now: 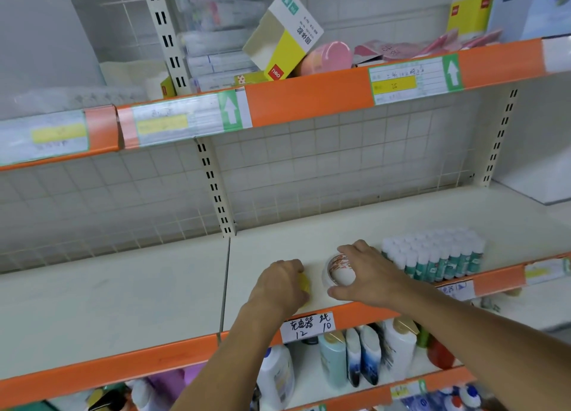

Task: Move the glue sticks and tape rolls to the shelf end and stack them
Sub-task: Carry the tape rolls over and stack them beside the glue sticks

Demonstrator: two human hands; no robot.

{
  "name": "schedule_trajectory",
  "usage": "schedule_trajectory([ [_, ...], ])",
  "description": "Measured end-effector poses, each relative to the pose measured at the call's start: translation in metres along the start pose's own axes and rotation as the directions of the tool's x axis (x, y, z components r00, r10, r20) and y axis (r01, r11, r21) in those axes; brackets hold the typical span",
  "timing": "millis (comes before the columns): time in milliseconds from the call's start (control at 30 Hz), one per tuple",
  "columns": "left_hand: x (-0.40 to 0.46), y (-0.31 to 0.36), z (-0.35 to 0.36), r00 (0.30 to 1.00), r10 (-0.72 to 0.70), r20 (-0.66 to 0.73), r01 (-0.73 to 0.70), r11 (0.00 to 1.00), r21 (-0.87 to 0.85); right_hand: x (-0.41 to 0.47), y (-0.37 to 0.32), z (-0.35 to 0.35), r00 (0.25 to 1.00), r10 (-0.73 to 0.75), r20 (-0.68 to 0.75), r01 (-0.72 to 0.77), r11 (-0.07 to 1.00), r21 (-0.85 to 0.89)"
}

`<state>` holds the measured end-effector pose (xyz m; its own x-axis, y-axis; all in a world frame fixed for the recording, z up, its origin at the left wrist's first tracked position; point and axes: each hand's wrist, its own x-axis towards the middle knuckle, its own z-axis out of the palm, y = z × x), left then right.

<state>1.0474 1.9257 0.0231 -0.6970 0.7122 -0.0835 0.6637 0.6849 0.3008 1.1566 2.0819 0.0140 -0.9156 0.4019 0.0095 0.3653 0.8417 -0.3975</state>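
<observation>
1. A cream shelf with an orange front edge carries a block of upright glue sticks
2. Just left of the glue sticks, the right hand curls its fingers around a clear tape roll resting on the shelf
3. Further left of the glue sticks, the left hand closes over a yellow item, mostly hidden

Upright white-capped glue sticks beside patterned tape roll, yellow roll.
</observation>
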Motion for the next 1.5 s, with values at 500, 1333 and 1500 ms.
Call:
schedule_trajectory([
  [500, 0.000, 0.000, 0.001, 0.999, -0.041, 0.014, 0.042, 0.994, -0.096, 0.004, -0.002, 0.000, 1.000, 0.011, 0.001, -0.011, 0.999, -0.040],
  [1333, 0.006, 0.010, 0.018, 0.991, -0.096, -0.096, 0.082, 0.987, -0.141, 0.012, -0.004, 0.001, 0.998, 0.006, 0.059, -0.004, 0.999, -0.033],
  [1500, 0.010, 0.010, 0.021, 0.989, -0.126, -0.083, 0.113, 0.982, -0.154, 0.014, -0.003, 0.004, 0.996, 0.014, 0.093, -0.011, 0.999, -0.037],
])
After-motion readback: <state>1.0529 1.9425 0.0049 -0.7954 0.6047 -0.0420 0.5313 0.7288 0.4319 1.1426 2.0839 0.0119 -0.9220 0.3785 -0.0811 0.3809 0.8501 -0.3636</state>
